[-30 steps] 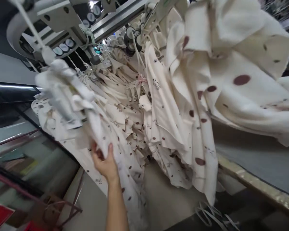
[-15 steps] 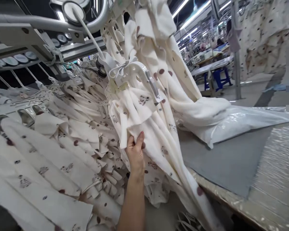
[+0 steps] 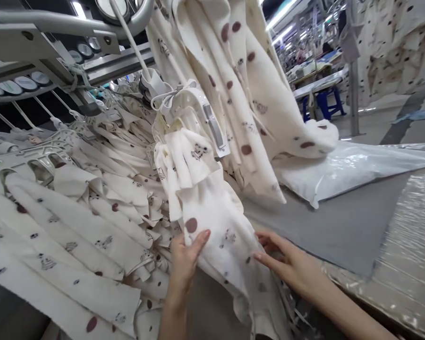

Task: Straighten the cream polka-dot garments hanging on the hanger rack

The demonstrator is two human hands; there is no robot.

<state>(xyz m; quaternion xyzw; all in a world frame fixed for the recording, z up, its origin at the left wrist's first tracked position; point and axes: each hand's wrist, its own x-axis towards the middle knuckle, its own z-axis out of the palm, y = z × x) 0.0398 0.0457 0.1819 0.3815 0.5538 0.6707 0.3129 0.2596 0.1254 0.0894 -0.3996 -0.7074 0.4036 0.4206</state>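
Since half a second ago, right hand (image 3: 290,264) newly come into view from the lower right, and left hand (image 3: 186,257) lowered a little, no more pinching an upper fold but now against the lower part of the fabric bundle (image 3: 212,212).

Left hand at the left edge of the bundle, thumb in front on the cloth near a brown dot, other fingers hidden behind; looks like a loose pinch on the edge, but how firm cannot be told. Right hand on the right side of the same bundle, fingers spread and stretched flat, fingertips touching the cloth, nothing closed inside the hand.

Fabric bundle: cream cloth pieces with brown dots and small dark prints, hanging from a white plastic clamp hanger (image 3: 194,111), in the middle of the view, between both hands at its lower part. Hanger joined by a white rod to the overhead rail (image 3: 56,28) above.

To the left, many similar cream pieces (image 3: 74,222) in a row on their own hangers. Behind the bundle, a bigger dotted cloth (image 3: 248,80) falling down onto the grey table (image 3: 340,231). On the table also a clear plastic sheet (image 3: 357,165), touching the end of this bigger cloth. Far behind, blue stools (image 3: 322,101).
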